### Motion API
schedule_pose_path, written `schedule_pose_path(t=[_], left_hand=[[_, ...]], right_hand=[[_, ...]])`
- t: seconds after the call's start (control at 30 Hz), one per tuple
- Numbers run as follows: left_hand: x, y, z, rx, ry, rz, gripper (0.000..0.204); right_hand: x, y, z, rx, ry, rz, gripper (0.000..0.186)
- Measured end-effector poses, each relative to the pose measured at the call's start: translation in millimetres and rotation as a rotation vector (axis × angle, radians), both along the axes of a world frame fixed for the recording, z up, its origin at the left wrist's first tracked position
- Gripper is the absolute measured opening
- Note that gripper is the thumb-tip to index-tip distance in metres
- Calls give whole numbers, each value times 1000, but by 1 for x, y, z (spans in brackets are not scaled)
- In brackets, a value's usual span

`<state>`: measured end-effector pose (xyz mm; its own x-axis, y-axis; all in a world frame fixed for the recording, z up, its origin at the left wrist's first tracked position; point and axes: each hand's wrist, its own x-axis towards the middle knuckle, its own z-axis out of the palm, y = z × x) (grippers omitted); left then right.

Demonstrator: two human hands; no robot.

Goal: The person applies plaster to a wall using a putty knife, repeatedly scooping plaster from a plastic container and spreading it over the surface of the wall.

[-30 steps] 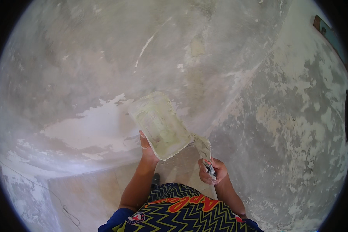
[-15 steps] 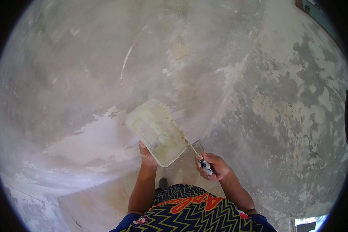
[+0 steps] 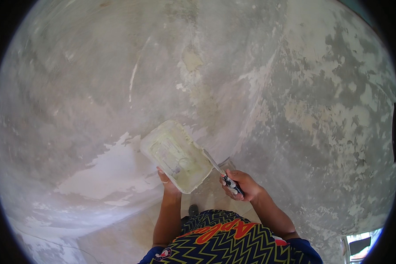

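Observation:
My left hand (image 3: 168,180) grips a shallow rectangular plastic tray (image 3: 158,133) from its lower left side, the thumb up along the edge. Pale yellowish-green putty (image 3: 180,162) is smeared over the inside of the tray. My right hand (image 3: 245,185) is closed round the dark, putty-spotted handle of a putty knife (image 3: 214,163). The knife's blade is seen nearly edge-on, lying against or just over the tray's right rim. Just behind the right hand shows a flat greyish rectangular piece (image 3: 227,164); whether that hand holds it too, I cannot tell.
Ahead rises a grey wall (image 3: 105,79) with patchy white filler. It meets another blotchy wall (image 3: 312,132) at a corner on the right. Below is a tiled floor (image 3: 114,235), with a dark shoe tip (image 3: 193,210) near my body. A bright opening (image 3: 360,246) shows at the lower right.
The knife blade has moved up and left along the tray's right rim and more of it shows. The tray sits slightly lower in view. Both hands keep their grips.

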<state>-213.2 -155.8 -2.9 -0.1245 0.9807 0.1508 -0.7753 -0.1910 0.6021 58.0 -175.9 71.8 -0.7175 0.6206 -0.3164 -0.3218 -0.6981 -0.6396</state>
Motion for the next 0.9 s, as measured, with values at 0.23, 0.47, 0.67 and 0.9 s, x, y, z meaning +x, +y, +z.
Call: schedule_pose_path(t=[0.23, 0.47, 0.67, 0.9], left_hand=[[5, 1, 24, -69, 72, 116, 90], [-2, 9, 23, 4, 16, 148, 93], [-3, 8, 22, -46, 113, 142, 85], [-7, 19, 12, 81, 34, -19, 100]], right_hand=[[-5, 2, -10, -31, -232, -62, 46], [14, -12, 22, 145, -368, -397, 25], [36, -32, 56, 184, -434, -169, 15], [9, -37, 45, 384, -580, -192, 15]])
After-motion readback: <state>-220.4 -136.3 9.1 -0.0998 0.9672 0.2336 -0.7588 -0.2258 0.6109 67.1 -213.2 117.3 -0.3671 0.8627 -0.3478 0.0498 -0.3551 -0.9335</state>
